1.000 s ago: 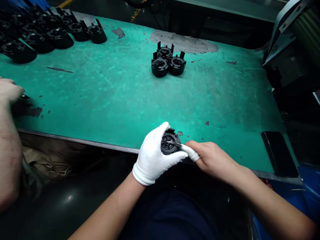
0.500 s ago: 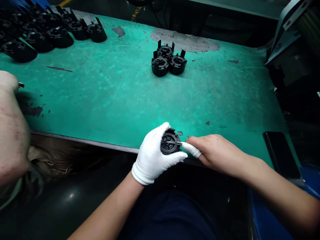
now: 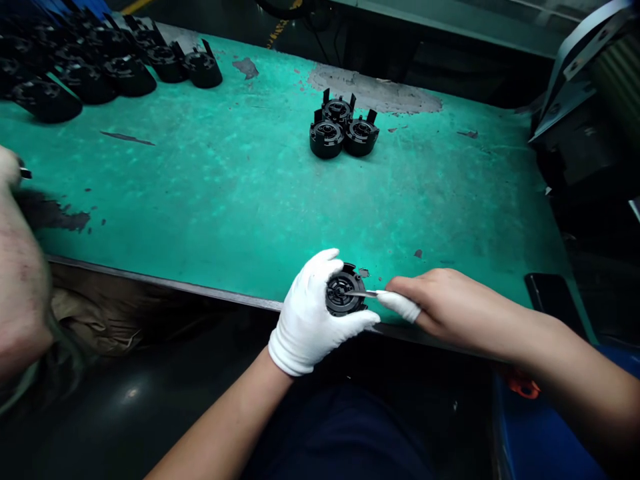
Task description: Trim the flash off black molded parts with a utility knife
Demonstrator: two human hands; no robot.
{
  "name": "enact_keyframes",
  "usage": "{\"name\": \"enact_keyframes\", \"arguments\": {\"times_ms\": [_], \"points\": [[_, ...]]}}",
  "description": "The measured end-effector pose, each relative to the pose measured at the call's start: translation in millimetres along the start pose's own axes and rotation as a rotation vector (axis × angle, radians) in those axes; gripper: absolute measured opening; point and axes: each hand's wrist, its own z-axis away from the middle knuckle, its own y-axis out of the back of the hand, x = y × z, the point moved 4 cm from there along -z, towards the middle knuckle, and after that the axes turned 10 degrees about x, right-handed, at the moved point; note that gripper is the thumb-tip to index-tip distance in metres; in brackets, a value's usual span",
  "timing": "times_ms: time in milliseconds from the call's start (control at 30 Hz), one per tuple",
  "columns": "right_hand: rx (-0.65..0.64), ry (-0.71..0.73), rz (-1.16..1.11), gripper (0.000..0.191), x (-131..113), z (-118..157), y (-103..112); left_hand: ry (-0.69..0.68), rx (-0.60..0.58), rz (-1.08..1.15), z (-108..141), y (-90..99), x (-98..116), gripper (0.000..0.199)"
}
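Note:
My left hand (image 3: 310, 310), in a white glove, curls its fingers and thumb round a round black plastic housing (image 3: 345, 305) at the bench's front edge. The open face of the housing, with ringed ribs inside, is turned toward me. In my right hand (image 3: 433, 300), which has a white cover on the thumb, is a thin metal blade-like tool (image 3: 364, 293). Its tip reaches over the middle of the housing; whether it touches cannot be made out. The tool's handle is hidden in my fist.
Three similar black housings (image 3: 327, 140) stand together on the green bench (image 3: 240, 200). Many more black housings (image 3: 130, 73) crowd the far left. Another person's arm (image 3: 23, 280) comes in at left. A black phone (image 3: 555, 300) lies at right, near a dark machine (image 3: 580, 147).
The blade tool and my right hand have drawn slightly to the right relative to the housing. My left hand keeps its hold. The other person's arm has shifted left; the whole view has moved slightly.

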Motion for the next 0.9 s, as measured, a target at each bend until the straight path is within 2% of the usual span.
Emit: {"name": "enact_keyframes", "arguments": {"times_ms": [133,233,333,467,600,633,800,900], "points": [[0.148,-0.128,-0.238,0.027,13.0,16.5,-1.7,-0.058,0.027,-0.009,1.2,2.5,4.0,0.059],[0.222,-0.137,-0.371,0.022,16.0,23.1,-9.3,-0.135,0.03,0.028,5.2,2.1,6.9,0.037],[0.28,-0.126,-0.431,0.024,19.4,24.4,-17.4,-0.18,0.056,0.051,8.8,1.3,9.1,0.041],[0.306,-0.145,-0.397,0.031,28.2,24.5,-21.7,-0.061,0.063,-0.01,8.3,-1.9,8.2,0.038],[0.338,-0.168,-0.425,0.033,27.1,20.4,-17.7,-0.081,0.091,-0.101,5.7,-4.0,10.3,0.085],[0.345,-0.171,-0.461,0.033,24.4,18.2,-16.9,-0.095,0.094,-0.116,5.3,-4.5,10.6,0.091],[0.342,-0.132,-0.625,0.034,8.4,6.2,-19.7,-0.062,0.102,-0.095,6.2,-5.3,9.8,0.093],[0.309,-0.081,-0.494,0.034,7.5,3.8,-22.0,0.045,0.086,-0.06,7.8,-5.6,7.1,0.107]]}}
